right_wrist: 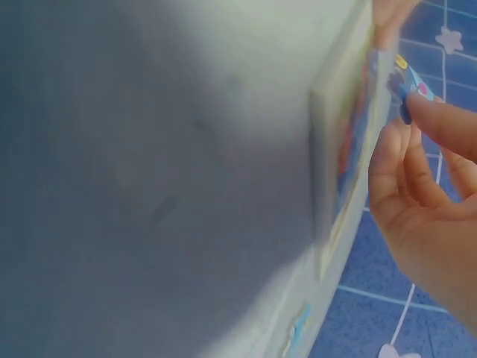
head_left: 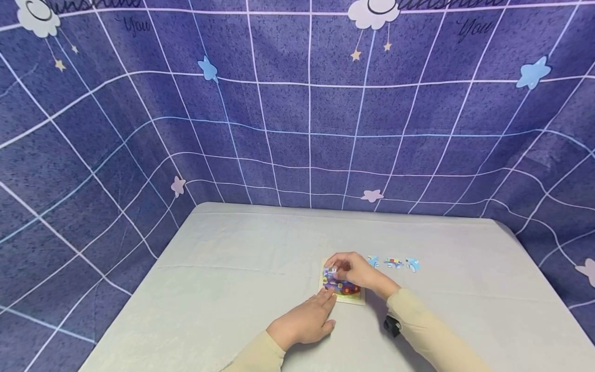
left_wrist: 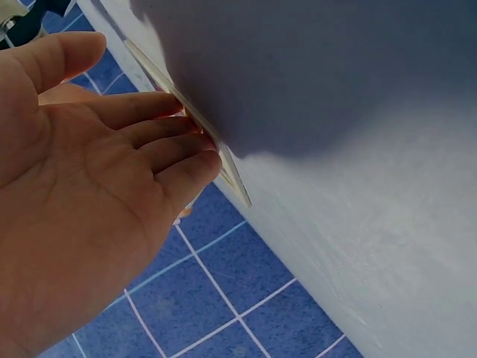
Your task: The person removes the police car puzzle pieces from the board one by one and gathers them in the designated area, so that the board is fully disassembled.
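Note:
A small puzzle board (head_left: 353,300) with a pale border and a colorful picture lies flat on the table; the right wrist view shows its edge side-on. My left hand (head_left: 304,320) rests straight fingers on the board's near left part, and the left wrist view catches its palm. Above the board, my right hand (head_left: 355,269) pinches a small puzzle piece (right_wrist: 419,83) between thumb and fingers. That piece is blue with yellow and pink spots, and appears tilted and raised off the board in the right wrist view. The hands hide part of the picture.
To the right of the board lie three loose puzzle pieces in a row: a light blue one (head_left: 373,261), a multicolored one (head_left: 393,263) and another light blue one (head_left: 412,264). A pale cloth covers the table (head_left: 223,268). Blue gridded curtain (head_left: 288,103) surrounds its back and sides.

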### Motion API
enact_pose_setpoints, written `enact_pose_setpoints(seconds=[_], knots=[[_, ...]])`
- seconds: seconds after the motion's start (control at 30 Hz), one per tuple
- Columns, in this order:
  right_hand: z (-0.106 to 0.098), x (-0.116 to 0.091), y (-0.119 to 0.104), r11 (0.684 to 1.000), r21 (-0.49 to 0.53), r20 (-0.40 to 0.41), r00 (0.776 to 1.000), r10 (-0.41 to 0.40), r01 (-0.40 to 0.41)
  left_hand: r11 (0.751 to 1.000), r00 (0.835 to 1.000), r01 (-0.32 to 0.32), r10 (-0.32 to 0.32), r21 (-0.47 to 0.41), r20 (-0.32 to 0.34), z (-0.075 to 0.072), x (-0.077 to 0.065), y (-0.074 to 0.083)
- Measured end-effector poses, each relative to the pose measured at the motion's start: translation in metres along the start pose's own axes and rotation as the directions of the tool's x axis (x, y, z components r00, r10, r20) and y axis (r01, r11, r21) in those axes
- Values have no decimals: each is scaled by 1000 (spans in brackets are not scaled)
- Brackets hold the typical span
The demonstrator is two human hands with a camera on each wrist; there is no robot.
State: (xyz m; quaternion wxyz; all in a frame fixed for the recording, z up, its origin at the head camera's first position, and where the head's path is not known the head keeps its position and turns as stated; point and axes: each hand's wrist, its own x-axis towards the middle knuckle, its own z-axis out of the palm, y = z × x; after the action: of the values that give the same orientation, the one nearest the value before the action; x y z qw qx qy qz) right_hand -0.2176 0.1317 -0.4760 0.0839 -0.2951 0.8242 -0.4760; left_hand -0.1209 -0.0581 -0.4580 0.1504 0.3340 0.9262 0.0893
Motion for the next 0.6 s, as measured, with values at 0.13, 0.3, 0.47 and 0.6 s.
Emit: enact_pose_setpoints(seconds=[0.13,0.3,0.47,0.6], knots=[[-11,-2,-2,999,26,-21,1000,-18,19,1000,1000,-4,4,4,-4,0,0,0],[-31,-11,2,998,59,-42,998,35,-32,1000,1000,2,-3,4,1,0,0,1],[-50,-25,8,994,67,-57,994,88,-85,1000,1000,6,-6,-4,1,-1,0,2],[-62,-37,14,989,78,-72,989,131,-125,1000,1000,4,-4,-10,-3,-2,-1,2]])
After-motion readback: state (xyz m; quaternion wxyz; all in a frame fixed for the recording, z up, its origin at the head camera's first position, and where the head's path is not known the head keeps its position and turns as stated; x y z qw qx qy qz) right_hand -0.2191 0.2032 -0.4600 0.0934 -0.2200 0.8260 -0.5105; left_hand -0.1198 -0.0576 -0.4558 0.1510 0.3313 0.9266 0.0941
